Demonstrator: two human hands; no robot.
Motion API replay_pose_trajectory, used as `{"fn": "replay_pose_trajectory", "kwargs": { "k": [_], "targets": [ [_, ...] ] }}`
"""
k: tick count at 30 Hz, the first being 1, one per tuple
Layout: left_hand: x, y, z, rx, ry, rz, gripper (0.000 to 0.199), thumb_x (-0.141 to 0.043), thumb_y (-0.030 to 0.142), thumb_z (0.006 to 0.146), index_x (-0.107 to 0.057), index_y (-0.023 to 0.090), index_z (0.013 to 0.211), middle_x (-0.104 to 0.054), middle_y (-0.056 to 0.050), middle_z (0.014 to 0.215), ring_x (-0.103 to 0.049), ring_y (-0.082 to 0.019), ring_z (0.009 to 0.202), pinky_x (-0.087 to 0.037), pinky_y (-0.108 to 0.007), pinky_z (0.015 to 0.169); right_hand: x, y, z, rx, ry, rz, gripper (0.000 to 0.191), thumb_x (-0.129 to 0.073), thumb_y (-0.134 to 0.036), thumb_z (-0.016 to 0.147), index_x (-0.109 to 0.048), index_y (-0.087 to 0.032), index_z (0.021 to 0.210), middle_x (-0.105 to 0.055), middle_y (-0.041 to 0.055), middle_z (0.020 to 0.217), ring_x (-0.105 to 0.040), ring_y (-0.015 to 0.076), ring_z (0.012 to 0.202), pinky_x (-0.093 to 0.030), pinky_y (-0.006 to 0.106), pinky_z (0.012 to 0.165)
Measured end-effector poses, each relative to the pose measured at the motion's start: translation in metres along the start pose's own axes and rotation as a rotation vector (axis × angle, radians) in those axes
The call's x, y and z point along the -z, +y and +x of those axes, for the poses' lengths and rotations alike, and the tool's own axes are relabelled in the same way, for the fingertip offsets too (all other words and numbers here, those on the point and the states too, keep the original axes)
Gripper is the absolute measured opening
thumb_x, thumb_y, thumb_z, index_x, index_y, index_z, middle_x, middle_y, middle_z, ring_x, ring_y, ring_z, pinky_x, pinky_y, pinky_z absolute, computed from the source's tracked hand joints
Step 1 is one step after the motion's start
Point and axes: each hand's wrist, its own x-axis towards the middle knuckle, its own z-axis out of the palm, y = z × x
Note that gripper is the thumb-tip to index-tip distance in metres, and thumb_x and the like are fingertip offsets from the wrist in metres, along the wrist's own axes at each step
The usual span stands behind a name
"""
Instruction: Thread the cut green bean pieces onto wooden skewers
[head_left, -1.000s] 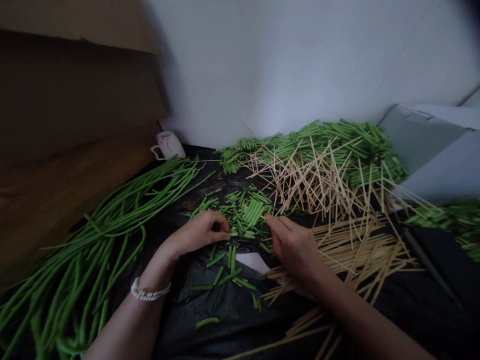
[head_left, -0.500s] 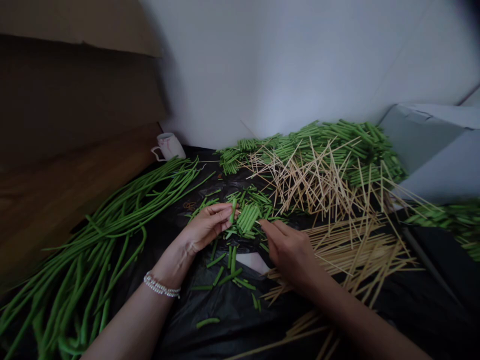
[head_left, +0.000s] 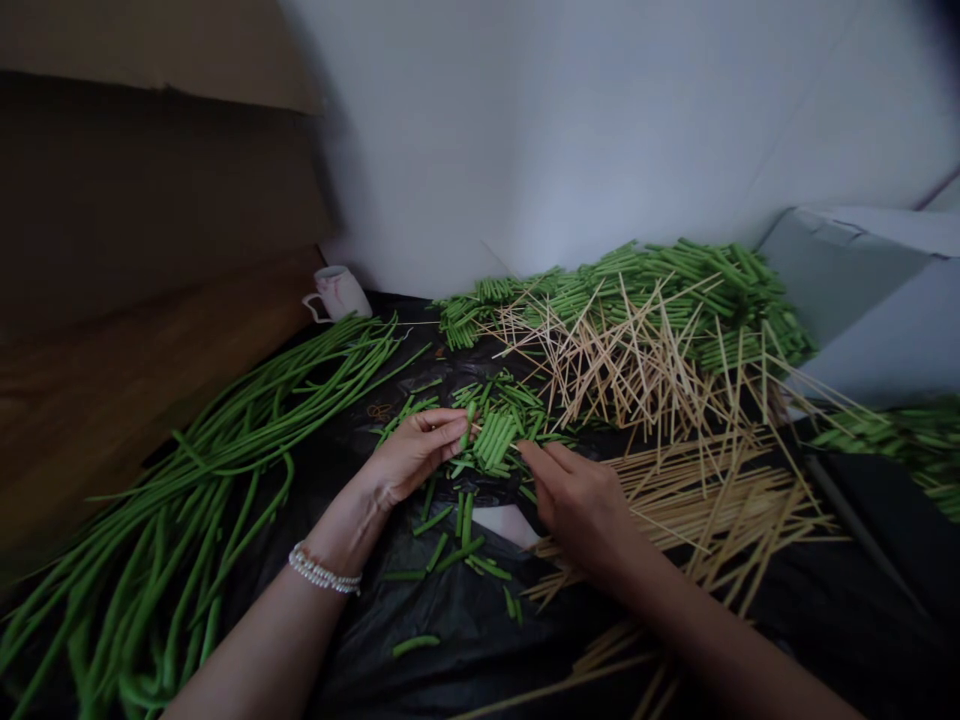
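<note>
My left hand [head_left: 420, 450], with a beaded bracelet at the wrist, pinches a short green bean piece [head_left: 468, 422] near the middle. Between my hands lies a row of cut bean pieces [head_left: 496, 440] threaded on a thin wooden skewer. The skewer's right end is in the closed fingers of my right hand [head_left: 574, 490]. Beneath and around them are loose cut pieces [head_left: 461, 550] on black plastic sheeting [head_left: 390, 640]. A small white piece [head_left: 506, 524] rests below the threaded row.
Long green beans [head_left: 247, 430] spread over the left side. A white mug [head_left: 340, 292] stands behind them. Piled cut beans [head_left: 675, 290] lie against the wall, with scattered skewers [head_left: 622, 350] in front and more skewers [head_left: 697, 490] at right. A pale box [head_left: 877, 290] stands far right.
My right hand has shifted very slightly, and the bean piece in my left fingers sits a little lower. Otherwise the scene looks the same.
</note>
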Motion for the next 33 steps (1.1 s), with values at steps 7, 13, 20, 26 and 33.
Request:
{"fn": "replay_pose_trajectory", "kwargs": {
  "k": [7, 13, 20, 26, 33],
  "targets": [
    [0.002, -0.005, 0.001, -0.100, 0.027, 0.207, 0.031, -0.087, 0.031, 0.057, -0.077, 0.015, 0.082, -0.073, -0.004, 0.078, -0.060, -0.010, 0.066, -0.046, -0.023, 0.067, -0.002, 0.000, -0.001, -0.002, -0.016, -0.006, 0.035, -0.042, -0.005, 0.083, -0.066, -0.015, 0.106, -0.063, 0.0021, 0.074, -0.055, 0.0132, 0.060, -0.037, 0.025, 0.056],
    [0.001, -0.003, 0.000, -0.141, 0.037, 0.250, 0.029, -0.087, 0.032, 0.057, -0.075, 0.015, 0.077, -0.067, -0.001, 0.067, -0.053, -0.008, 0.058, -0.043, -0.022, 0.060, -0.003, 0.000, -0.001, -0.009, -0.008, 0.008, 0.034, -0.042, -0.007, 0.085, -0.066, -0.015, 0.107, -0.062, 0.0018, 0.072, -0.056, 0.0141, 0.061, -0.038, 0.026, 0.057],
    [-0.001, -0.005, 0.000, -0.123, -0.001, 0.291, 0.026, -0.086, 0.032, 0.057, -0.075, 0.015, 0.075, -0.065, 0.000, 0.065, -0.051, -0.009, 0.059, -0.041, -0.023, 0.061, -0.005, -0.002, -0.003, 0.002, 0.000, 0.015, 0.034, -0.043, -0.005, 0.084, -0.066, -0.014, 0.107, -0.063, 0.0024, 0.074, -0.055, 0.0139, 0.061, -0.039, 0.026, 0.058],
    [0.001, 0.000, -0.001, -0.140, -0.008, 0.329, 0.032, -0.085, 0.035, 0.059, -0.074, 0.016, 0.083, -0.066, -0.001, 0.071, -0.054, -0.010, 0.062, -0.042, -0.024, 0.064, -0.002, 0.003, -0.001, -0.004, -0.022, 0.022, 0.034, -0.041, -0.008, 0.086, -0.065, -0.014, 0.110, -0.064, 0.0035, 0.076, -0.055, 0.0132, 0.063, -0.040, 0.024, 0.059],
    [0.003, 0.003, -0.002, -0.171, -0.025, 0.468, 0.030, -0.081, 0.035, 0.065, -0.074, 0.017, 0.088, -0.067, 0.000, 0.073, -0.054, -0.010, 0.064, -0.041, -0.023, 0.064, -0.001, 0.010, 0.000, -0.085, -0.009, 0.088, 0.034, -0.040, -0.011, 0.090, -0.064, -0.014, 0.114, -0.067, 0.0046, 0.083, -0.059, 0.0132, 0.069, -0.043, 0.024, 0.064]
  ]
}}
